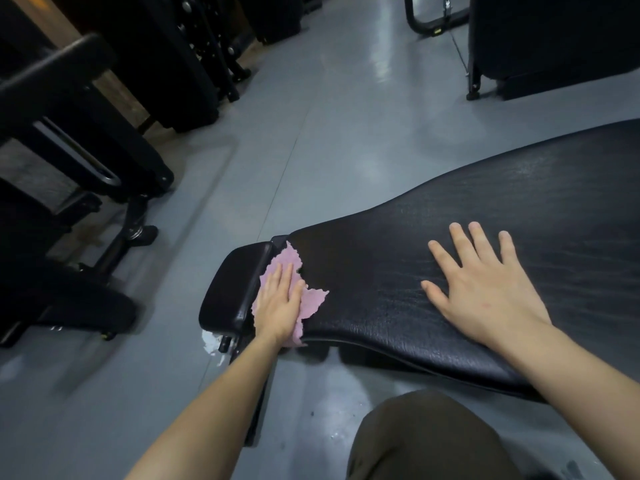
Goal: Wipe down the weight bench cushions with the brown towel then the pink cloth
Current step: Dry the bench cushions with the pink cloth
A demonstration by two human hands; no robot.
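Below, both hands (381, 292) lie flat on black bench cushion (519, 209), grey floor (311, 140) around

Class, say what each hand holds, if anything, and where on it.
Neither grips anything. The left hand presses flat on the pink cloth's middle; the right hand rests flat on the long cushion.

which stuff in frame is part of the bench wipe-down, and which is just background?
In the job:
- pink cloth, pressed flat under the left hand at the gap between the cushions
- long back cushion, right hand resting flat on it
- small seat cushion

Background:
- other gym machines at left
- black equipment at top right
- grey floor

Brown towel: not in view.
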